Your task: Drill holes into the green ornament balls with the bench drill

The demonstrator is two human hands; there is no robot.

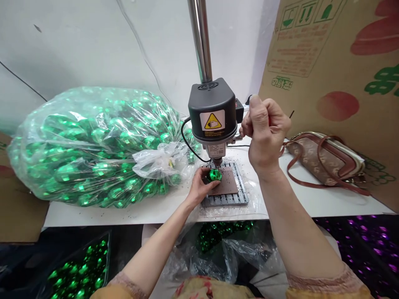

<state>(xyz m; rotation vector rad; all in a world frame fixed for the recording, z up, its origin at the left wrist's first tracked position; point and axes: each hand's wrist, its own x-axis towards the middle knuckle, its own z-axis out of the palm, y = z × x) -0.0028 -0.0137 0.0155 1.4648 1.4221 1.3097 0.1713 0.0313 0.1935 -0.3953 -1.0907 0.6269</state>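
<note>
A white table [75, 214] spans the view; take the drill press as the dial's centre. Toward 2 o'clock a large printed cardboard sheet [311, 83] stands upright. At 9 o'clock a bulging clear plastic bag [93, 145], its neck gathered, is full of shiny green balls. The drill press [212, 104] itself has a black housing with a yellow warning label, on a steel column rising toward 12 o'clock. A brown handbag [327, 160] lies at 4 o'clock. The slotted grey base [224, 200] sits at 6 o'clock, bearing a flat brown board [230, 187]. The right hand [264, 128], at 3 o'clock, is curled into a fist round the press's lever [238, 137], whose grip is mostly hidden. The left hand [201, 182], between 6 and 7 o'clock, is partly closed, thumb and fingers pinching a green ball [215, 175]. That ball is under the chuck, at the board's 10 o'clock corner; whether the bit touches it cannot be told. Tiny dark specks [230, 179] dot board and base.
</note>
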